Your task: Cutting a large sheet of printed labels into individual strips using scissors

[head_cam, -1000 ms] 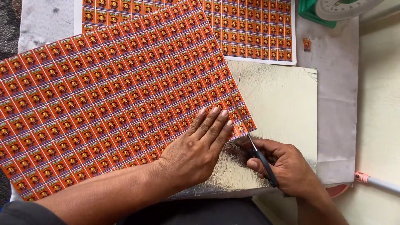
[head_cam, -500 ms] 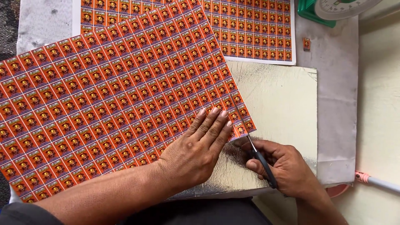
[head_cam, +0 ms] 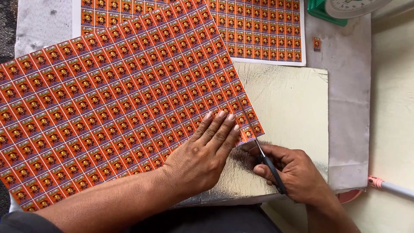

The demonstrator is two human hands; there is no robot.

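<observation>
Orange label sheet (head_cam: 108, 112), gridded with small printed squares, lies tilted over a pale cutting board (head_cam: 289, 108). Left hand (head_cam: 202, 157) pressed flat, fingers spread, on its lower corner. Right hand (head_cam: 293, 170) grips black-handled scissors (head_cam: 265, 157), blades at sheet edge. Second sheet (head_cam: 258, 30) beyond; green scale (head_cam: 345, 8) top right.

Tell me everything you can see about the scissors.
The scissors have thin silvery blades and dark handles. The right hand grips the handles; the blades point away from the person, along the right edge of the orange printed sheet, which the left hand presses flat. They lie low over a scuffed pale board. Whether the blades are open is unclear.
</observation>
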